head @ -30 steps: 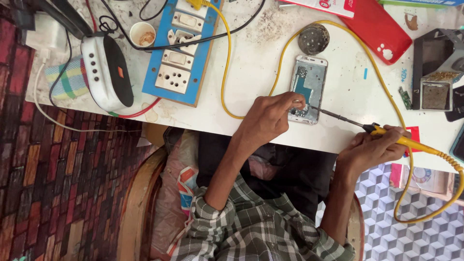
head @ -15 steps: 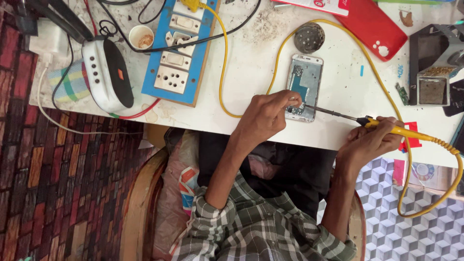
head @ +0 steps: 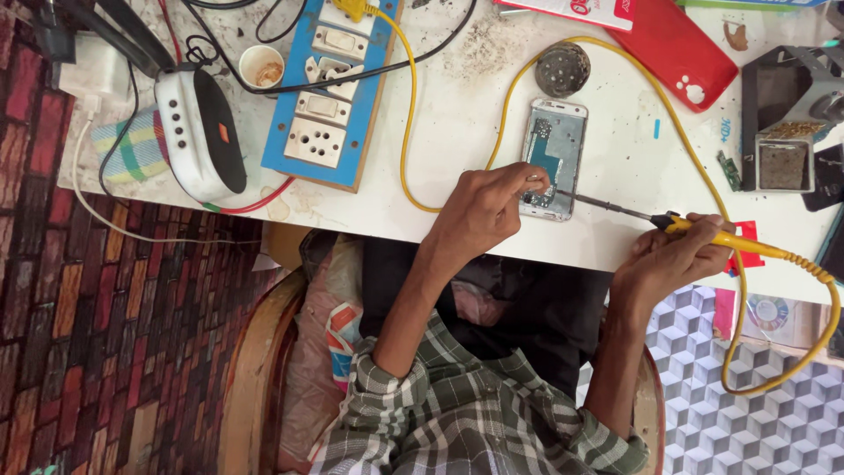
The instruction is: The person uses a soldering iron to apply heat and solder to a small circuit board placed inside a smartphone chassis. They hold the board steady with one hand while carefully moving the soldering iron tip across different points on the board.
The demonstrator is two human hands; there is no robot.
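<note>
Yellow handle, yellow cord: the right hand (head: 681,259) is wrapped around a soldering iron (head: 703,233), and its dark metal shaft reaches across to the lower end of the opened phone (head: 552,158) lying flat on the white worktop (head: 457,132). The left hand (head: 483,211) sits right at that same end, fingertips pinched down on the board, touching it, just beside the iron's tip. That closeness is the worry: a small slip of the iron would likely bring hot metal onto those fingers, or drag the tip across neighbouring parts. The yellow cable (head: 791,352) loops below the right hand and off the worktop's edge, so a snag on it could tug the iron off its spot. The phone looks held only by the left hand's press; ease that and it may skate.
</note>
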